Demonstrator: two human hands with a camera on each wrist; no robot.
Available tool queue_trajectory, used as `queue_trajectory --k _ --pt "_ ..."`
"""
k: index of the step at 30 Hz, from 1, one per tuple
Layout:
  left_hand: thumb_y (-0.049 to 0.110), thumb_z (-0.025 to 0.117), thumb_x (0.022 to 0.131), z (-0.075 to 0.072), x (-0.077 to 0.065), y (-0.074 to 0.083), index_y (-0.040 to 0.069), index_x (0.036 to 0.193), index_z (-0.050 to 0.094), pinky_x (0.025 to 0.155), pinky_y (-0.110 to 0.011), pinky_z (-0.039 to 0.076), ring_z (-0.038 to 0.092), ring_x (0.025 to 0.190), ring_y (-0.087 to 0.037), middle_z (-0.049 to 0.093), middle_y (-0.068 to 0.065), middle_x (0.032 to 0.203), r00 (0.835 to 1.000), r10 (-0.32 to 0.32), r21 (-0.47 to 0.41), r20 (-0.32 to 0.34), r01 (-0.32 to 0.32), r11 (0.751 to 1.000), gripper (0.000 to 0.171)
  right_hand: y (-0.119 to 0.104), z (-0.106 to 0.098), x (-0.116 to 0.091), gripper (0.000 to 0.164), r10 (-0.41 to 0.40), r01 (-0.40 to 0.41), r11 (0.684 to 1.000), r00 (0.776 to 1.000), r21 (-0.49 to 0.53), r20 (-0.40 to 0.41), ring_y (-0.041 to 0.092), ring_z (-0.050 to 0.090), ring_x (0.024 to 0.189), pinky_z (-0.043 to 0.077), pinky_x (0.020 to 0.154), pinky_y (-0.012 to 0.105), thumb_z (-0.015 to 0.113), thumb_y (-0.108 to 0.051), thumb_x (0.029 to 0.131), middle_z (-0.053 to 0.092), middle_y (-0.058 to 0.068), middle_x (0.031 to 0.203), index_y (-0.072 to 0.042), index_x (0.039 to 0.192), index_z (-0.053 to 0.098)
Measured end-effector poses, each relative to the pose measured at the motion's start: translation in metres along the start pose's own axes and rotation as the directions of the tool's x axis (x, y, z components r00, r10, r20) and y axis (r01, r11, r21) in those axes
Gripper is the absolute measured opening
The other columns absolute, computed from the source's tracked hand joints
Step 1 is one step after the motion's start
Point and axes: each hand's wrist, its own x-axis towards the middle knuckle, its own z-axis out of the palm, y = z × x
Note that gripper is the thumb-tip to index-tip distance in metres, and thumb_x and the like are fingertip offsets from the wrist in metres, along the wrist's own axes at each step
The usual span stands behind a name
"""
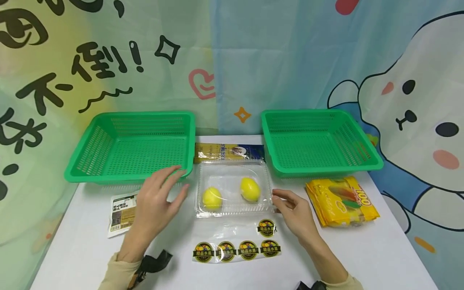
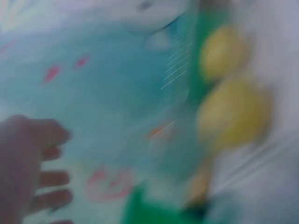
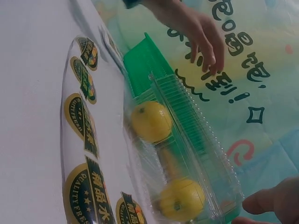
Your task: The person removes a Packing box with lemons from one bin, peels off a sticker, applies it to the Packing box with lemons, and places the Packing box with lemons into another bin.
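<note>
A clear plastic clamshell box (image 1: pixel 232 171) lies mid-table with two lemons in it, one lemon (image 1: pixel 212 198) at the left and another lemon (image 1: pixel 250 189) at the right. My right hand (image 1: pixel 295 213) pinches the box's right edge between thumb and bent fingers; the right wrist view has the thumb (image 3: pixel 261 201) right at the box's corner. Raised to the left of the box, my left hand (image 1: pixel 157 201) has its fingers spread and holds nothing. It overlaps the left green basket's front rim in the head view. The left wrist view is blurred.
Round fruit labels on a clear sheet (image 1: pixel 235 229) lie before the box. Behind stand a left green basket (image 1: pixel 130 179) and a right green basket (image 1: pixel 326 169), with a gold-and-blue packet (image 1: pixel 229 152) between. A white pouch (image 1: pixel 121 215) lies left, a yellow snack bag (image 1: pixel 340 201) right.
</note>
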Motion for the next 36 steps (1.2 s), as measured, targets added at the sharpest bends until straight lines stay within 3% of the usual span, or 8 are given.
queue_trajectory --k 4,9,15,24,31,36 --pt "0.056 0.058 0.103 0.028 -0.027 0.02 0.009 0.132 0.069 0.097 -0.057 0.056 0.066 0.123 -0.039 0.066 -0.017 0.14 0.996 0.002 -0.015 0.088 -0.001 1.0 0.057 0.001 -0.001 -0.001 0.031 -0.003 0.002 1.0 1.0 -0.017 -0.015 0.01 0.076 0.09 0.062 0.084 0.03 0.065 -0.016 0.104 0.073 0.021 0.125 -0.001 0.131 0.07" --pt "0.055 0.072 0.093 0.045 -0.049 0.03 0.02 0.137 0.068 0.098 -0.057 0.055 0.061 0.132 -0.037 0.06 -0.012 0.15 0.977 -0.042 -0.015 0.209 0.046 0.999 0.057 0.006 -0.005 -0.004 0.025 -0.034 0.029 0.982 0.999 -0.186 -0.024 0.014 0.074 0.092 0.06 0.08 0.023 0.066 -0.013 0.103 0.077 0.015 0.115 -0.004 0.125 0.074" --pt "0.049 0.077 0.092 0.05 -0.055 0.031 0.019 0.131 0.072 0.096 -0.056 0.056 0.063 0.13 -0.038 0.06 -0.01 0.15 0.975 -0.039 -0.022 0.218 0.045 0.999 0.049 0.016 -0.009 -0.01 0.021 -0.1 0.102 0.888 0.995 -0.448 0.028 0.014 0.066 0.084 0.052 0.072 0.023 0.068 -0.011 0.099 0.077 0.004 0.095 -0.006 0.116 0.078" --pt "0.043 0.077 0.092 0.054 -0.061 0.029 0.018 0.129 0.073 0.094 -0.055 0.057 0.062 0.13 -0.036 0.059 -0.01 0.151 0.978 -0.032 -0.012 0.205 0.036 0.999 0.044 0.023 0.001 -0.022 0.026 -0.161 0.181 0.793 0.983 -0.582 0.087 0.014 0.06 0.083 0.047 0.074 0.032 0.084 -0.02 0.089 0.071 0.001 0.089 -0.005 0.109 0.08" --pt "0.038 0.083 0.088 0.058 -0.064 0.028 0.017 0.129 0.073 0.093 -0.055 0.058 0.062 0.129 -0.037 0.059 -0.012 0.151 0.98 -0.025 -0.004 0.197 0.027 1.0 0.047 0.034 0.009 -0.027 0.02 -0.191 0.196 0.775 0.979 -0.601 0.073 0.013 0.054 0.08 0.044 0.072 0.031 0.084 -0.015 0.088 0.067 -0.002 0.088 -0.009 0.106 0.081" --pt "0.043 0.074 0.096 0.062 -0.068 0.029 0.017 0.13 0.072 0.091 -0.054 0.059 0.061 0.131 -0.038 0.057 -0.013 0.153 0.983 -0.042 -0.02 0.179 0.047 0.999 0.043 0.038 0.011 -0.027 0.022 -0.195 0.188 0.774 0.979 -0.604 0.055 0.013 0.051 0.079 0.041 0.071 0.031 0.084 -0.015 0.088 0.065 -0.001 0.087 -0.007 0.108 0.08"
